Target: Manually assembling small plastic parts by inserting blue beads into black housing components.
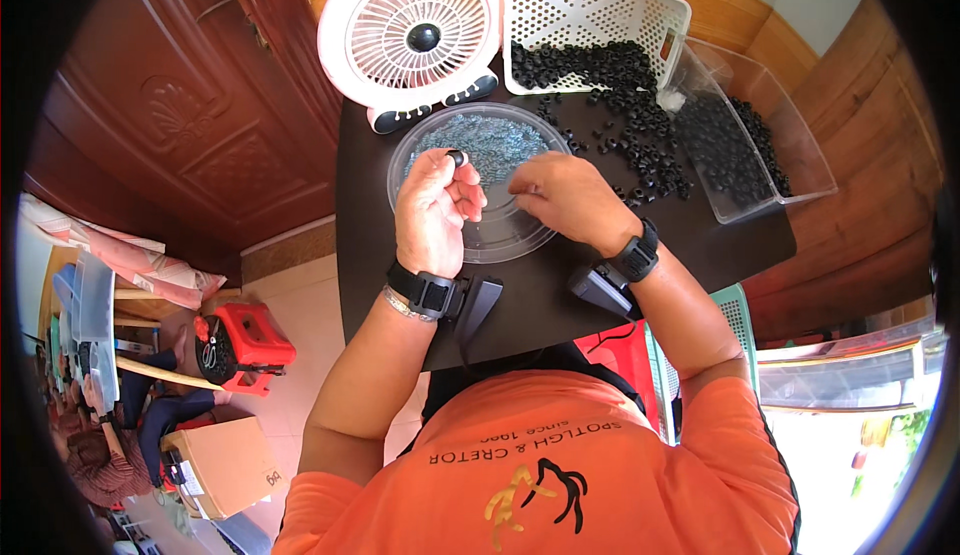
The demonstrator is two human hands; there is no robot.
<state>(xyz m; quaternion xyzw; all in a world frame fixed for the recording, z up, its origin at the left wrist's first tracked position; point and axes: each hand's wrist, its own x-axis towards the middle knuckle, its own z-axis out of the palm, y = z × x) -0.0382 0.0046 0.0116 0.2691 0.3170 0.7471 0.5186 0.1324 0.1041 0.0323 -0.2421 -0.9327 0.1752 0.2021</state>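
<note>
My left hand (432,210) is over the left side of a round clear plastic tray (500,245), its thumb and forefinger closed on a small black cap-like piece (457,157). Its other fingers curl loosely toward the palm. Small translucent blue pieces (490,140) lie heaped across the tray's far part, too small to name. Over the tray's right side, my right hand (572,195) has its fingertips drawn together, back of the hand upward. Whatever it pinches, if anything, is hidden. Both wrists wear black straps with dark devices.
A white perforated basket (600,15) lies tipped at the back, small black pieces (640,115) spilling from it onto the dark table (390,305). Right of them stands a clear bin (800,170) of black pieces. A pink-white fan (405,35) stands behind the tray. Another person sits far left.
</note>
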